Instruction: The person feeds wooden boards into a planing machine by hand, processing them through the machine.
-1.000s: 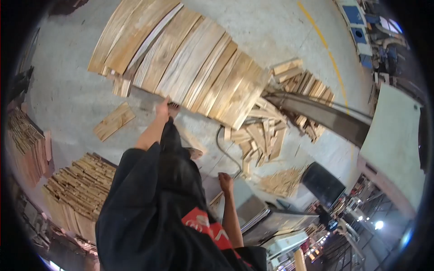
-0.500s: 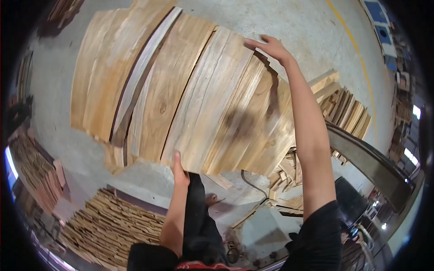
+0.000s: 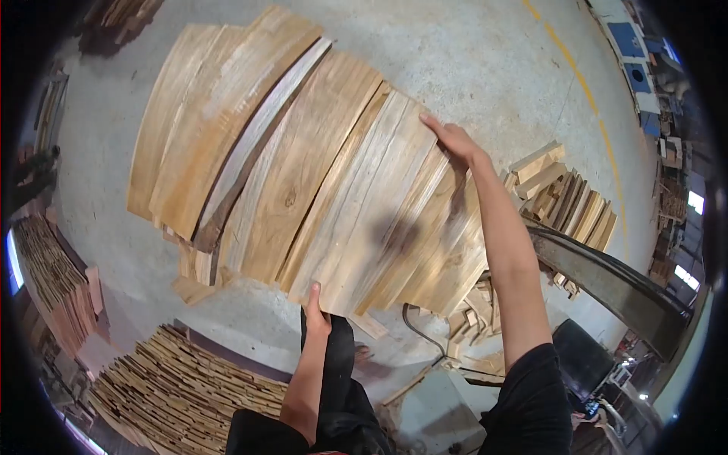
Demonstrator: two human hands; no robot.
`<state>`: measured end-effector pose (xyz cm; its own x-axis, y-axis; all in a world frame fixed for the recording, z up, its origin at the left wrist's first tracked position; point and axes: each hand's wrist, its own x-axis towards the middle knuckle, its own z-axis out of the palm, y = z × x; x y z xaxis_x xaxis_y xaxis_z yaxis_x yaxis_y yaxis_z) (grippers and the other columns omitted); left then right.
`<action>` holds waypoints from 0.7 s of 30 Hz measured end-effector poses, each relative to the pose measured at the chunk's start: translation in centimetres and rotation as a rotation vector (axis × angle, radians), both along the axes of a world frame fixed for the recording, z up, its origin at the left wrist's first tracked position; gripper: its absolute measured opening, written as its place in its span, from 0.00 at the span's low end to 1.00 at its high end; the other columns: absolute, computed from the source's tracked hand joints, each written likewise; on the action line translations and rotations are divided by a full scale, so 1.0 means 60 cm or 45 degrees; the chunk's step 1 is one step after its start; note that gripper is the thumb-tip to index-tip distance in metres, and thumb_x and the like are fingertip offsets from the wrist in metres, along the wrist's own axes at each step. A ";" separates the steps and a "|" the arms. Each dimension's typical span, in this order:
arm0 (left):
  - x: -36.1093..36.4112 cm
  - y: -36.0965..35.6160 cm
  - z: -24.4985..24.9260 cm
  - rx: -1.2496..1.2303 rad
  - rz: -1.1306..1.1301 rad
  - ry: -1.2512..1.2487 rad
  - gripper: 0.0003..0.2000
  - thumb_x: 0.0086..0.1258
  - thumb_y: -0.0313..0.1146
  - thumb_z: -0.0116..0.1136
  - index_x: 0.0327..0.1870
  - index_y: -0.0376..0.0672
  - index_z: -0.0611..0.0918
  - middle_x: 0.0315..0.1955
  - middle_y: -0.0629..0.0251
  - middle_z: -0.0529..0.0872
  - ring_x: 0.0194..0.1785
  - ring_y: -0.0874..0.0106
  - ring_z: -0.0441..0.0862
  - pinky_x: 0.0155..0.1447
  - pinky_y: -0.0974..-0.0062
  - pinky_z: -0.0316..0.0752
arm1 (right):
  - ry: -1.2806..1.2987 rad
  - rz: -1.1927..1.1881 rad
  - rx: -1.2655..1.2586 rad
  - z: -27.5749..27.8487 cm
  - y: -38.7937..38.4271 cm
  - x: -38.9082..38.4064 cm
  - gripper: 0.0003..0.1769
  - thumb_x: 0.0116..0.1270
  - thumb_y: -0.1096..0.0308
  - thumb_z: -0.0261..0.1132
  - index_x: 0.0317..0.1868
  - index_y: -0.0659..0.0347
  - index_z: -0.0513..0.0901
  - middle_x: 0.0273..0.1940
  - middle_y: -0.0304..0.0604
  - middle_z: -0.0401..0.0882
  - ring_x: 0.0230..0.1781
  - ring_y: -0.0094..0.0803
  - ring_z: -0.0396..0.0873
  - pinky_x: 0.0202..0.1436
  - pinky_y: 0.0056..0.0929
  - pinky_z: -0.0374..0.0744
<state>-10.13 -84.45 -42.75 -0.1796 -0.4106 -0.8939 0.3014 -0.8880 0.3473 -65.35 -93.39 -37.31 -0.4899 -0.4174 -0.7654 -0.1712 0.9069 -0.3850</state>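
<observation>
A greyish-tan wooden board (image 3: 368, 201) lies on top of a row of boards, between my two hands. My left hand (image 3: 316, 315) grips its near end, thumb on the upper face and the other fingers hidden underneath. At the far end my right hand (image 3: 456, 144) is closed over the corner, with part of its fingers out of sight. Left of this board is a wider knotted board (image 3: 292, 182), with a dark gap and a narrow strip between them. Further left, a grey-edged board (image 3: 262, 136) leans at an angle.
Rows of stacked thin slats (image 3: 189, 387) stand at the lower left. A pile of short offcuts (image 3: 572, 201) is at the right, beside a dark curved metal machine part (image 3: 607, 273). Loose scraps (image 3: 478, 318) lie below the boards. A yellow line (image 3: 580, 72) crosses the floor.
My right hand's spread fingers have come down onto the board's far end. The board has shifted right from its neighbour, exposing a strip. The whole view has also shifted.
</observation>
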 end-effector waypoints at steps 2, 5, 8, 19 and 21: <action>-0.004 0.000 0.008 -0.019 -0.051 -0.021 0.42 0.77 0.47 0.72 0.85 0.42 0.64 0.77 0.61 0.75 0.79 0.61 0.74 0.81 0.59 0.70 | 0.065 0.069 -0.003 -0.013 0.014 0.002 0.70 0.58 0.07 0.54 0.59 0.77 0.89 0.64 0.72 0.84 0.69 0.61 0.81 0.74 0.47 0.77; -0.031 -0.017 0.057 -0.042 -0.114 -0.040 0.40 0.79 0.58 0.65 0.82 0.38 0.69 0.77 0.60 0.76 0.79 0.61 0.74 0.81 0.59 0.70 | 0.100 0.115 -0.014 -0.012 0.027 0.011 0.69 0.59 0.07 0.53 0.54 0.77 0.91 0.55 0.74 0.87 0.64 0.62 0.85 0.71 0.47 0.79; 0.000 -0.016 0.045 -0.086 -0.155 -0.032 0.41 0.79 0.59 0.64 0.82 0.39 0.68 0.77 0.60 0.76 0.78 0.60 0.75 0.81 0.59 0.71 | 0.245 0.035 -0.113 -0.035 0.068 0.039 0.63 0.61 0.07 0.51 0.35 0.72 0.93 0.38 0.64 0.90 0.48 0.55 0.90 0.58 0.46 0.82; 0.090 -0.011 0.019 -0.271 -0.034 0.139 0.42 0.81 0.67 0.55 0.83 0.41 0.67 0.77 0.55 0.75 0.78 0.56 0.74 0.80 0.56 0.69 | 0.281 -0.148 -0.059 -0.024 0.270 0.158 0.65 0.65 0.10 0.51 0.38 0.81 0.90 0.42 0.76 0.88 0.53 0.65 0.88 0.62 0.51 0.82; 0.115 -0.016 0.025 -0.253 -0.092 0.150 0.42 0.81 0.66 0.55 0.83 0.41 0.67 0.77 0.55 0.75 0.78 0.56 0.73 0.81 0.57 0.69 | 0.315 -0.245 -0.109 -0.020 0.314 0.198 0.63 0.67 0.11 0.52 0.38 0.80 0.90 0.43 0.76 0.88 0.53 0.65 0.88 0.63 0.52 0.81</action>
<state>-3.26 -85.42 -41.23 -0.3134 -0.5588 -0.7678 0.2882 -0.8264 0.4838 -53.48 -74.52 -38.51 -0.7328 -0.3566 -0.5795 -0.0975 0.8979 -0.4293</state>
